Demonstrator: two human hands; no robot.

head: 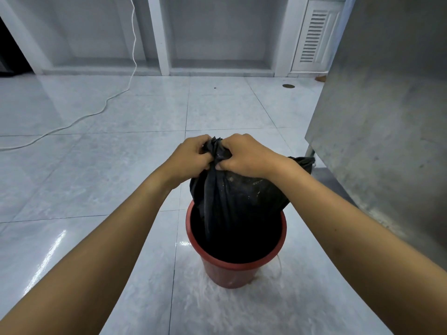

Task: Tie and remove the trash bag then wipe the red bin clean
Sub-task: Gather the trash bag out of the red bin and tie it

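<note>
A round red bin (229, 274) stands on the tiled floor below me. A black trash bag (239, 197) bulges up out of it, its lower part still inside the bin. The bag's top is gathered into a bunch between my hands. My left hand (191, 158) grips the bunch from the left. My right hand (244, 155) grips it from the right, touching the left hand. A loose flap of the bag (303, 163) sticks out behind my right wrist.
A tall grey metal cabinet (382, 105) stands close on the right, its leg near the bin. A white cable (106, 105) trails across the glossy floor at the left. White wall recesses (222, 37) and a louvred door (314, 35) line the back. A floor drain (288, 86) sits far right.
</note>
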